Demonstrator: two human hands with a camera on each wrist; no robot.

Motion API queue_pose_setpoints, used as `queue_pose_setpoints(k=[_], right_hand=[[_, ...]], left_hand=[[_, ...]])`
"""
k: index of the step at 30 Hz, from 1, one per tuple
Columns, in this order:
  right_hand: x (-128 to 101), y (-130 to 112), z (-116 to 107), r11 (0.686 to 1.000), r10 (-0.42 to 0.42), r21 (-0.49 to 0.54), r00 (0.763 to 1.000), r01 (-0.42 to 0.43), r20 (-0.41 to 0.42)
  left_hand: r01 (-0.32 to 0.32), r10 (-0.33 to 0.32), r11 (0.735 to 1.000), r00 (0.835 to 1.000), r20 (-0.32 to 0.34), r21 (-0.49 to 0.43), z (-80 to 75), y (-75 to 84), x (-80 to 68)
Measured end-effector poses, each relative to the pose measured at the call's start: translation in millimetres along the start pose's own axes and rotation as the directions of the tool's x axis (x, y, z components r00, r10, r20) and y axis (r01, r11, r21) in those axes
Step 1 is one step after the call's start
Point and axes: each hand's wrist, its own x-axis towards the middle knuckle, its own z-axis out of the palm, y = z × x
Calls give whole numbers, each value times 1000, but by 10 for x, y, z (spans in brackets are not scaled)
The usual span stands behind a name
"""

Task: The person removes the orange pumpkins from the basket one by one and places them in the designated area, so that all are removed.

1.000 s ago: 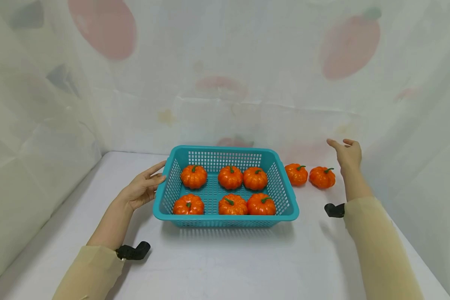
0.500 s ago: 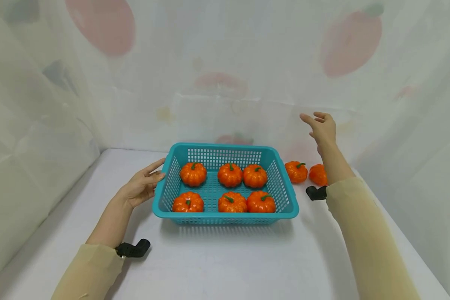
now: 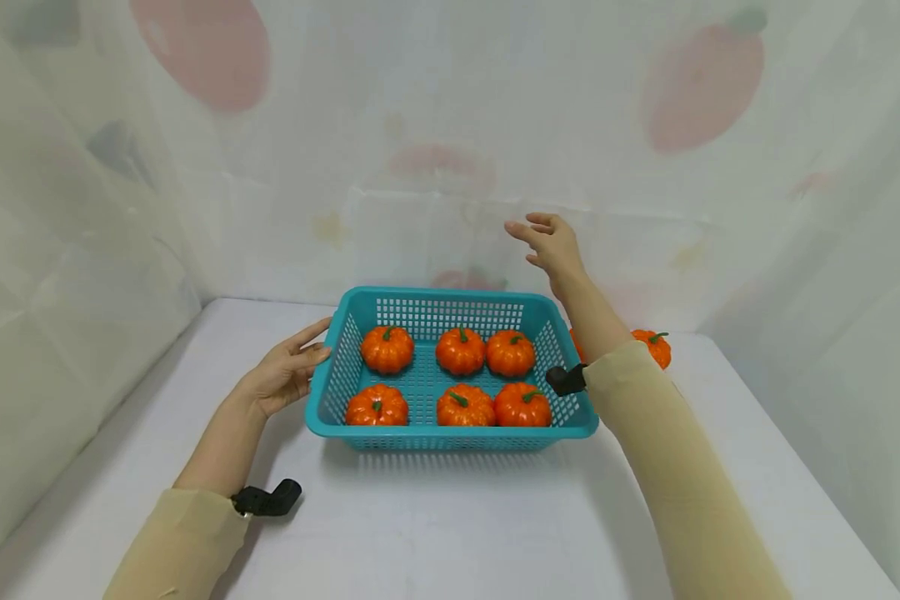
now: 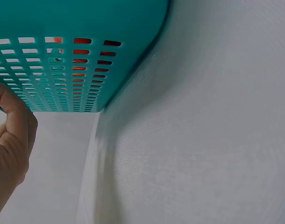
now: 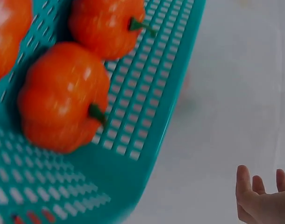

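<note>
A teal plastic basket (image 3: 450, 432) with perforated walls holds several small orange pumpkins with green stems, among them a front-left pumpkin (image 3: 377, 406) and a back-right pumpkin (image 3: 510, 355). My left hand (image 3: 276, 377) grips the basket's left side at the rim; in the left wrist view its bent fingers (image 4: 17, 112) lie against the perforated wall. Raised above the basket's back right corner, my right hand (image 3: 558, 248) holds nothing, its fingers loosely spread. Pumpkins inside the basket fill the left of the right wrist view, well away from the right hand.
Right of the basket, an orange pumpkin (image 3: 654, 347) sits on the white table (image 3: 435, 525), partly behind the right sleeve (image 3: 667, 450). Another beside the basket is mostly hidden by the forearm. A pale fruit-print sheet (image 3: 435, 125) hangs behind the table and along its sides.
My right hand has risen and swept left from above the loose pumpkins to over the basket's back right corner. My left hand and the basket have stayed in place.
</note>
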Motion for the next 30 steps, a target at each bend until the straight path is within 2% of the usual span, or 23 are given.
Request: queue_pose_setpoints(k=[7,13,21,30], right_hand=[[-42,-52,499,1000,-9,-13,990,11,143],[-85,17,883,999,34,6,965,-37,262],[-130,111,1255,981,189,-35,921,-189,341],[-176,228,1487,929,370,-121,857,-350,360]], left_hand=[[-7,7,1000,1000,-12,-5,-3,-8,1],[-4,4,1000,1000,-10,-12,-15,-10,1],[-3,3,1000,1000,-22,-14,-8,-10,10],[-1,1,1000,1000,-21,-3,-8,-19,24]])
